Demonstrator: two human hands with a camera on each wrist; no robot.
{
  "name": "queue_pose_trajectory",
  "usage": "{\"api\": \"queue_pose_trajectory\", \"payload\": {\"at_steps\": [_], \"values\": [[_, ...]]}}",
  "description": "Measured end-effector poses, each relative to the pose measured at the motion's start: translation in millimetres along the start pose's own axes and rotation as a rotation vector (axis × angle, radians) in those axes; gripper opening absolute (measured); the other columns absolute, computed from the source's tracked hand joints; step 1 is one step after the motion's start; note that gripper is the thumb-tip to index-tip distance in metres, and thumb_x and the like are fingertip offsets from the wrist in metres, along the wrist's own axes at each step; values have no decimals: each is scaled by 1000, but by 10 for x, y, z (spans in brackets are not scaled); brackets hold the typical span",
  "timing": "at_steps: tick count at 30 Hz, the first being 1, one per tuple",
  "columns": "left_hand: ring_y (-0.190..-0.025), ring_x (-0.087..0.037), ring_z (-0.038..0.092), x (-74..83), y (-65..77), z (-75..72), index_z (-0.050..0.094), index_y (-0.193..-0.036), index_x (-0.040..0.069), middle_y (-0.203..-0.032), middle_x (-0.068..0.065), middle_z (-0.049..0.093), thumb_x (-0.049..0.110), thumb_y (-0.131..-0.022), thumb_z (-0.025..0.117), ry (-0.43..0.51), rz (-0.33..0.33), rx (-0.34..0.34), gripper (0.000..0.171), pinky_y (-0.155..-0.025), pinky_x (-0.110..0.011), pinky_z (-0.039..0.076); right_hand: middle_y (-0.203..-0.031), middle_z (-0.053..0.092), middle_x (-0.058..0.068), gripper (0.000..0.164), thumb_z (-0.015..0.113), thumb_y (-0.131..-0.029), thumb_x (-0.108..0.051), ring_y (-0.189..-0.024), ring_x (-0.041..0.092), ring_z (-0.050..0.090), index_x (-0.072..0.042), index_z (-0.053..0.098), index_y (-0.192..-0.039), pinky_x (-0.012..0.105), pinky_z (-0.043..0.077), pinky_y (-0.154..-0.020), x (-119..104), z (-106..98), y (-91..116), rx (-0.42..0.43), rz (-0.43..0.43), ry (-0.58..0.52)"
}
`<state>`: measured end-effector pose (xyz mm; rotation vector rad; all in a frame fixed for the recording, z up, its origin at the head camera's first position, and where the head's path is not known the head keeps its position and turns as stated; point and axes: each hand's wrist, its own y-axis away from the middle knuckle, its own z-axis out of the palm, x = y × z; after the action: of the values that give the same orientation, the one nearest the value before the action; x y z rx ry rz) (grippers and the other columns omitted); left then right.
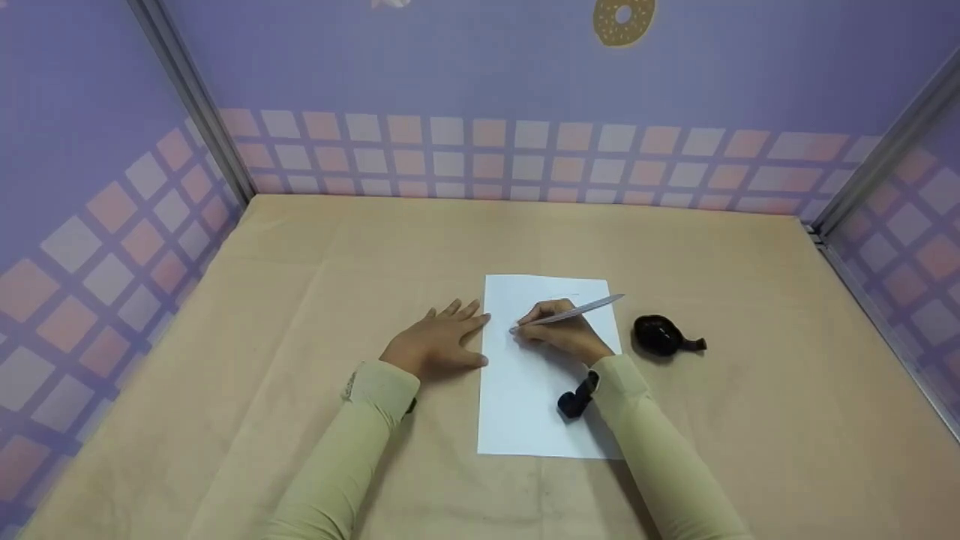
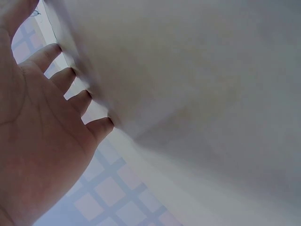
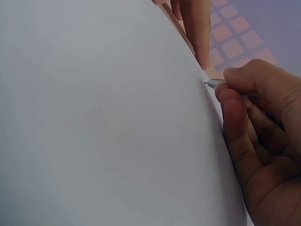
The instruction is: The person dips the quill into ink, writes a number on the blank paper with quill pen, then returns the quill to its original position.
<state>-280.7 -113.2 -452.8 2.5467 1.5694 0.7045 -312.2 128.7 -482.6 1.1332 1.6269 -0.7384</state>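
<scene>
A white sheet of paper (image 1: 517, 405) lies on the cloth-covered table, with a few faint marks near its top. My right hand (image 1: 566, 334) rests on the sheet and pinches a silvery pen (image 1: 585, 308), whose back end slants up to the right. In the right wrist view the pen's tip (image 3: 207, 83) is at the paper's surface. My left hand (image 1: 442, 341) lies with its fingers spread at the paper's left edge, its fingertips touching the surface in the left wrist view. Right of the sheet sits a glossy black, rounded object (image 1: 658, 335) with a short neck.
A beige cloth (image 1: 360, 247) covers the table. Purple walls with pink and white squares (image 1: 489, 133) stand behind and at both sides, joined by metal corner posts (image 1: 202, 97). A black wrist-worn device (image 1: 575, 403) hangs below my right wrist, over the paper.
</scene>
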Motion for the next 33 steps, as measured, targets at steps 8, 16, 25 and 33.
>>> {"api": "queue_pose_trajectory", "payload": {"at_steps": [8, 16, 25, 33], "values": [[-151, -23, 2, 2, -1, 0, 23, -154, 28, -163, 4, 8, 57, -89, 54, -4, 0, 4, 78, -121, -52, 4, -68, 67, -9, 18, 76, -80, -15, -62, 5, 58, -1, 73, -91, 17, 46, -55, -4, 6, 7, -1, -12, 48], [-151, -23, 1, 5, 1, -12, 22, -154, 29, -163, 4, 7, 57, -89, 55, -6, -4, -5, 79, -121, -51, 4, -68, 67, -9, 17, 75, -81, -14, -62, 6, 59, -1, 72, -91, 17, 45, -55, -5, 6, 15, -25, -10, 39], [-151, -24, 2, 14, 23, -30, 22, -154, 28, -163, 3, 8, 55, -89, 57, 9, 6, -9, 78, -121, -53, 5, -71, 67, -7, 23, 76, -81, -13, -63, 6, 58, 4, 71, -96, 17, 45, -55, -16, 15, 24, -49, 3, 25], [-151, -25, 2, 16, 18, -33, 24, -154, 27, -163, 2, 8, 55, -89, 57, 4, 9, -6, 78, -121, -53, 5, -76, 70, 1, 20, 71, -83, -4, -64, 9, 60, 9, 69, -97, 19, 46, -56, -135, 8, 79, -86, -1, 19]]}}
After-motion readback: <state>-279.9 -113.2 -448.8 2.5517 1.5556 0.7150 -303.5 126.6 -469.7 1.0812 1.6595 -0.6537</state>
